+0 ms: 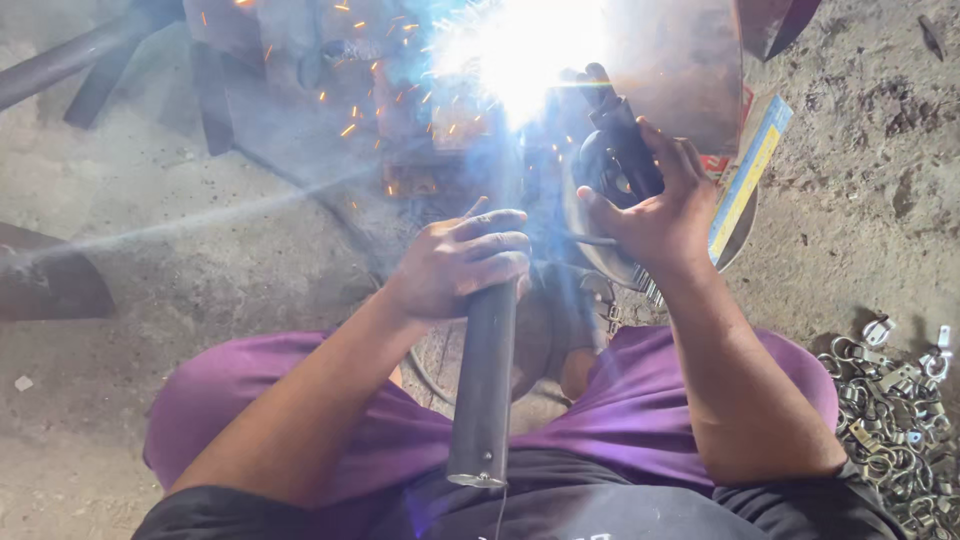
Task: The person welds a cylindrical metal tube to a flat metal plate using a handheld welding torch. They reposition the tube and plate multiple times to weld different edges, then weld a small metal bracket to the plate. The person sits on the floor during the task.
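Observation:
My left hand (460, 262) grips a grey metal tube (483, 390) near its far end; the tube runs from my lap toward a bright white welding arc (525, 50) that throws orange sparks. My right hand (655, 205) holds a black welding electrode holder (620, 135) with its tip pointing into the glare. The far end of the tube and the welded spot are hidden by the light and bluish smoke.
I sit on a dusty concrete floor (860, 190) in purple trousers. A heap of small metal rings and clamps (895, 415) lies at the right. A round metal dish (740, 240) with a yellow-blue packet sits behind my right hand. Dark steel bars (70, 60) lie at upper left.

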A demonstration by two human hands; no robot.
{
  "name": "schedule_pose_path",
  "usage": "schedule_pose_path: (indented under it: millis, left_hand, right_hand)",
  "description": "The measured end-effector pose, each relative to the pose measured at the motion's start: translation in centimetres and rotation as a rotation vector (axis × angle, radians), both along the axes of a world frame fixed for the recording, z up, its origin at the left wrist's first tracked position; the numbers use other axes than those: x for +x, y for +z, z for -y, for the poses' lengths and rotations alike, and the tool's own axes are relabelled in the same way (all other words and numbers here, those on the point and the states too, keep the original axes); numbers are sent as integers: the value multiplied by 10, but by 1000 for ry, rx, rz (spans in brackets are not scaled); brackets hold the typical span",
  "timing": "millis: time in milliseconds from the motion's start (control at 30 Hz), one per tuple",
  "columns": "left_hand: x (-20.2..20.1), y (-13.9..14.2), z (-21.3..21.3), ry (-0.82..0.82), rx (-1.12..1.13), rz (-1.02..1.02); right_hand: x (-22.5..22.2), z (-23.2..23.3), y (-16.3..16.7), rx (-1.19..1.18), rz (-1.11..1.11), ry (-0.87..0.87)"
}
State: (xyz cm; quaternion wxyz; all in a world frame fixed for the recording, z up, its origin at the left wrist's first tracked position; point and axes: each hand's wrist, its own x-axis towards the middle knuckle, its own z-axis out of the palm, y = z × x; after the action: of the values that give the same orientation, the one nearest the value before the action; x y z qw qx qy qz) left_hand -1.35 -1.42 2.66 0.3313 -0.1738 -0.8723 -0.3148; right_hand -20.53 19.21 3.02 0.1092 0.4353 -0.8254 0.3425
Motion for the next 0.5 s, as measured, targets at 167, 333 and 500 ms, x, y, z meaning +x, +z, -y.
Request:
schedule_pose_path:
  millis: [167,333,500]
  left_hand:
    - [0,0,1,-30,28,53]
    - [-8,2,-5,35,37,37]
    - [-21,15,-13,22,358,101]
  right_hand:
    - [3,2,5,79,-18,-46]
    - [-2,-8,14,-351,268,65]
    - [-27,-39,29,-829,829,104]
